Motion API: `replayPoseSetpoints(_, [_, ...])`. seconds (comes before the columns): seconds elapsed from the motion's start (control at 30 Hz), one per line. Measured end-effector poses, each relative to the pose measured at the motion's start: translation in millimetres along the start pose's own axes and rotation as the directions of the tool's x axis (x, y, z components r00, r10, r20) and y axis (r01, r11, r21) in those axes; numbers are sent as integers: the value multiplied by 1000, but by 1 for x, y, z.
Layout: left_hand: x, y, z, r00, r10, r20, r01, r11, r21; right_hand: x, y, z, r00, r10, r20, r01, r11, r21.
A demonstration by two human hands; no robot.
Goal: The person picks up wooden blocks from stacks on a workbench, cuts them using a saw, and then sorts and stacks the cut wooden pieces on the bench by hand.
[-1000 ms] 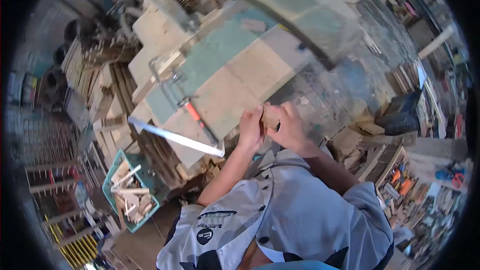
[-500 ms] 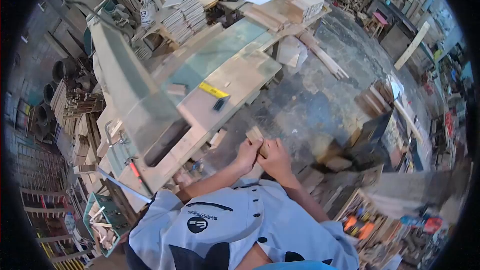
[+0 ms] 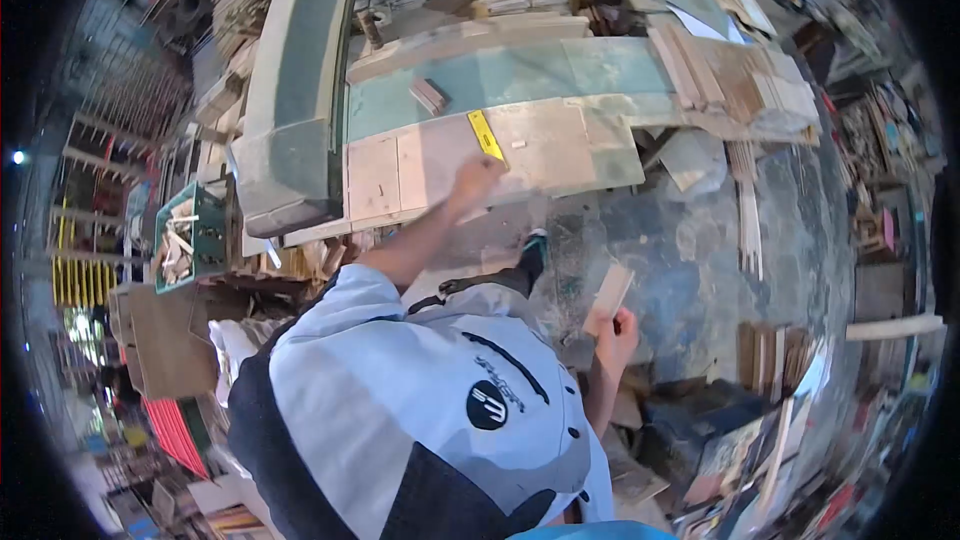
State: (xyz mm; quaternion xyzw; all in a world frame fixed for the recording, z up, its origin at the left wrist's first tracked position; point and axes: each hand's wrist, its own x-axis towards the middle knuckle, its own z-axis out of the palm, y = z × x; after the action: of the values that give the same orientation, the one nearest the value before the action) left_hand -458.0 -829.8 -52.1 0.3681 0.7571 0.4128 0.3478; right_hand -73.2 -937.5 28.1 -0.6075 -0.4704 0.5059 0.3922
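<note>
A small try square point(image 3: 486, 135) with a yellow blade lies on the pale wooden machine table, its dark handle covered by my fingers. My left hand point(image 3: 477, 183) reaches across the table's front edge and is closed at the handle end of that square. Off to the right, over the floor, my right hand point(image 3: 617, 338) grips a short flat wooden block point(image 3: 609, 295) by its lower end, between thumb and fingers. On the green strip behind the square lies a small reddish wood piece point(image 3: 428, 96).
A long machine arm or cover point(image 3: 290, 90) rises left of the table point(image 3: 540, 170). Boards point(image 3: 740, 80) are stacked at its right end. A green crate point(image 3: 208, 240) of offcuts stands at left. Upright wood pieces point(image 3: 765, 360) and floor point(image 3: 680, 250) lie to the right.
My hands, earlier together on the wood block, have parted. The left has gone to the try square; the right keeps the block. The view has turned, and the table now lies across in front.
</note>
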Motion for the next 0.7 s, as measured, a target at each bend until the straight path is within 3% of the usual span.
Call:
replayPoseSetpoints(0.03, [46, -46, -12, 977, -2, -214, -11, 998, -62, 8, 4, -2, 999, 48, 25, -51, 992, 113])
replayPoseSetpoints(0.07, [66, -55, -39, 901, 57, -429, 24, 983, 183, 16, 7, -6, 994, 100, 44, -108, 969, 220])
replayPoseSetpoints(0.1, [99, -78, -68, 881, -86, -466, 141, 987, 83, 28, 10, -13, 982, 174, 73, -184, 968, 169])
replayPoseSetpoints(0.13, [109, -58, -94, 846, -183, -501, 332, 915, 227, 42, 5, -18, 982, 176, 66, -185, 971, 154])
replayPoseSetpoints(0.17, [123, -51, -106, 775, -190, -603, 425, 863, 274, 55, -2, -22, 984, 167, 66, -174, 979, 103])
replayPoseSetpoints(0.27, [164, -48, -124, 711, -243, -660, 445, 882, 154, 118, -9, -41, 991, 130, 45, -130, 991, 18])
replayPoseSetpoints(0.33, [208, -64, -125, 629, -377, -680, 595, 796, 110, 169, -14, -49, 968, 249, 5, -249, 968, 31])
replayPoseSetpoints(0.37, [230, -65, -123, 633, -385, -672, 606, 787, 120, 194, -8, -56, 972, 235, 1, -235, 972, 2])
replayPoseSetpoints(0.43, [224, -54, -119, 770, -313, -556, 568, 732, 376, 228, -44, -62, 967, 254, 32, -252, 966, -54])
replayPoseSetpoints(0.57, [234, -32, -101, 675, -298, -674, 665, 641, 382, 294, -77, -56, 963, 238, 122, -227, 969, -102])
replayPoseSetpoints(0.63, [218, 38, -59, 749, -343, -567, 513, 841, 169, 326, -67, -49, 963, 191, 189, -175, 980, -98])
replayPoseSetpoints(0.7, [213, -13, -20, 885, -176, -431, 299, 924, 237, 357, -99, -18, 929, 216, 301, -113, 938, -327])
